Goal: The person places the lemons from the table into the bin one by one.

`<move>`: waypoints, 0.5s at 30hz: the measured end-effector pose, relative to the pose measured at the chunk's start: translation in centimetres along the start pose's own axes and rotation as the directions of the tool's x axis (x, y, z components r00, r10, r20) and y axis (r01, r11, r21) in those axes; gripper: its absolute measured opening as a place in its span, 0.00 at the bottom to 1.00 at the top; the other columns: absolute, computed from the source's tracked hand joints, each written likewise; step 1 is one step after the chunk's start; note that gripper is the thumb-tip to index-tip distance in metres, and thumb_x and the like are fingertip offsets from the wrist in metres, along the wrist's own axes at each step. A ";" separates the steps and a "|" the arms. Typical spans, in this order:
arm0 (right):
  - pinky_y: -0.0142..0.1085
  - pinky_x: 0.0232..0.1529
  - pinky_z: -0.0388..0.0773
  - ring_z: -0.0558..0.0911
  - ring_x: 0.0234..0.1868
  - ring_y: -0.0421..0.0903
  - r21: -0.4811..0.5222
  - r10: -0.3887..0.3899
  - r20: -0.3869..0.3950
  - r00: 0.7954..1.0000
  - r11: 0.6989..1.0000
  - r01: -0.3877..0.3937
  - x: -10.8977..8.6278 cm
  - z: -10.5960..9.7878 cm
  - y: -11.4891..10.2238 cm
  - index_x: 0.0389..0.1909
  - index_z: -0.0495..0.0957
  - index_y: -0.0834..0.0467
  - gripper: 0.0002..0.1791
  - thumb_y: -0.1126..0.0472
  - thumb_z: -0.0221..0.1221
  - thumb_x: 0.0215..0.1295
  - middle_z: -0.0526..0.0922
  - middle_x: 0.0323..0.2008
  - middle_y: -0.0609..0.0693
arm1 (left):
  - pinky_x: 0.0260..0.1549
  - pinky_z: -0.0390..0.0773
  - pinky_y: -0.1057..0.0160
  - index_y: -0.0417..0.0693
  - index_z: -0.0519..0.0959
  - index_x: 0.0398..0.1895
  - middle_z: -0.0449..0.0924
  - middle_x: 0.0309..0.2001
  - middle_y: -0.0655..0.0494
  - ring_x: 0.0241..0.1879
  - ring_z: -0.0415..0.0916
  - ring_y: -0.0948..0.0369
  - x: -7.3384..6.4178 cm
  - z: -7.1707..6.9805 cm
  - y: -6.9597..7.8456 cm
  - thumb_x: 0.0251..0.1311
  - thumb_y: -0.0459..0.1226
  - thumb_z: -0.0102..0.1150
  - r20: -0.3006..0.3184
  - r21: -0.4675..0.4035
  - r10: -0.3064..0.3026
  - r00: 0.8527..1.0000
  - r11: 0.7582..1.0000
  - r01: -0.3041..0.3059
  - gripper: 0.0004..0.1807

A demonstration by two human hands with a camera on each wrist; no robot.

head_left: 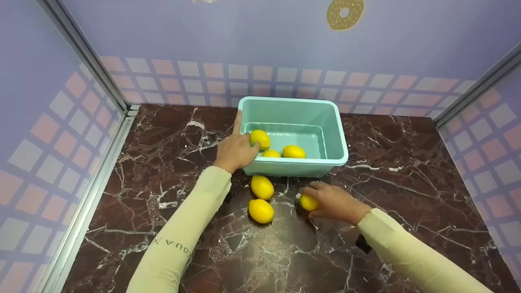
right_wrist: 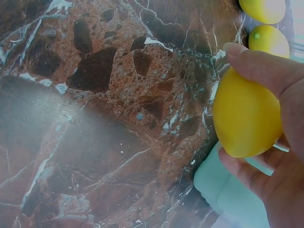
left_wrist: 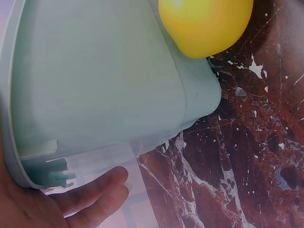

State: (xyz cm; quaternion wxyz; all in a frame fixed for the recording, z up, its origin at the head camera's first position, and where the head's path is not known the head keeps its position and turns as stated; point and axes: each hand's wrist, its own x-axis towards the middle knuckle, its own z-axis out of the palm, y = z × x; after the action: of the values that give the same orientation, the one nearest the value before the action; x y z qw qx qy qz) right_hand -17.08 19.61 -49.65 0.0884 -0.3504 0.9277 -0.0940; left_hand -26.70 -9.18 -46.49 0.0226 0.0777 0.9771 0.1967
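Observation:
A light teal plastic bin [head_left: 293, 167] stands near the back wall with several yellow lemons inside, among them one lemon [head_left: 294, 151] by the front side. My left hand [head_left: 237, 151] holds the bin's front left corner, index finger stretched along the left rim and thumb over the inside. In the left wrist view two fingers [left_wrist: 102, 194] reach out below the rim, on the outside. Out in front of the bin, my right hand [head_left: 336, 202] grips a lemon [right_wrist: 247, 114] between thumb and fingers, low over the marble top.
Two more lemons lie one behind the other before the bin, the rear lemon [head_left: 262, 187] close to its front wall and the nearer lemon [head_left: 261, 211] behind none. Tiled-pattern walls [head_left: 285, 75] enclose the dark red marble top [head_left: 183, 134] at the back and both sides.

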 end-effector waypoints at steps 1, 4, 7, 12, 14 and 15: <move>0.48 0.45 0.81 0.81 0.45 0.52 -0.003 -0.005 -0.003 1.000 1.000 0.005 0.0 -0.1 0.0 0.59 0.75 0.54 0.37 0.54 0.74 0.43 0.79 0.51 0.55 | 0.22 0.71 0.58 0.44 0.79 0.55 0.24 0.79 0.57 0.23 0.73 0.55 0.0 0.0 0.0 0.66 0.54 0.41 0.000 0.003 -0.001 1.000 1.000 0.001 0.29; 0.48 0.45 0.81 0.81 0.45 0.52 -0.012 -0.015 -0.003 1.000 1.000 0.015 0.0 -0.3 -0.1 0.59 0.75 0.54 0.37 0.54 0.73 0.44 0.78 0.51 0.56 | 0.23 0.71 0.58 0.44 0.79 0.55 0.23 0.79 0.58 0.24 0.74 0.55 0.0 0.0 0.0 0.66 0.54 0.41 0.004 0.005 -0.003 1.000 1.000 0.003 0.30; 0.48 0.45 0.81 0.81 0.44 0.51 -0.016 -0.021 0.000 1.000 1.000 0.021 0.0 -0.4 -0.2 0.59 0.75 0.55 0.36 0.54 0.73 0.45 0.78 0.50 0.55 | 0.23 0.72 0.58 0.44 0.80 0.54 0.23 0.79 0.58 0.24 0.74 0.54 0.0 0.0 0.0 0.66 0.55 0.40 0.005 0.006 -0.004 1.000 1.000 0.004 0.29; 0.47 0.44 0.81 0.81 0.44 0.51 -0.029 -0.035 -0.006 0.999 0.999 0.035 0.1 -0.6 -0.5 0.58 0.75 0.55 0.35 0.53 0.73 0.45 0.78 0.49 0.55 | 0.25 0.73 0.56 0.45 0.80 0.53 0.24 0.79 0.59 0.26 0.75 0.54 0.0 0.0 0.0 0.66 0.55 0.40 0.005 0.008 -0.009 1.000 1.000 0.009 0.29; 0.47 0.44 0.81 0.81 0.44 0.51 -0.034 -0.040 -0.012 0.999 0.999 0.040 0.1 -0.6 -0.5 0.57 0.75 0.55 0.35 0.53 0.73 0.45 0.79 0.49 0.54 | 0.27 0.74 0.56 0.45 0.80 0.54 0.23 0.79 0.59 0.27 0.76 0.53 0.1 0.0 0.0 0.65 0.55 0.40 0.008 0.010 -0.012 1.000 1.000 0.012 0.29; 0.46 0.44 0.81 0.81 0.43 0.50 -0.039 -0.045 -0.017 0.999 0.998 0.045 0.2 -0.6 -0.5 0.57 0.75 0.55 0.35 0.52 0.73 0.45 0.79 0.49 0.54 | 0.27 0.75 0.56 0.45 0.80 0.53 0.23 0.79 0.59 0.28 0.76 0.53 0.1 0.0 0.1 0.65 0.55 0.40 0.010 0.013 -0.014 1.000 1.000 0.014 0.29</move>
State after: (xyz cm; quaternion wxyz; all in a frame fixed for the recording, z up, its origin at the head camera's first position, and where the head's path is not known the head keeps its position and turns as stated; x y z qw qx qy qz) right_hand -17.00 19.19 -48.97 0.0711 -0.3720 0.9220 -0.0810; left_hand -26.77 -9.13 -46.45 0.0283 0.0721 0.9787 0.1900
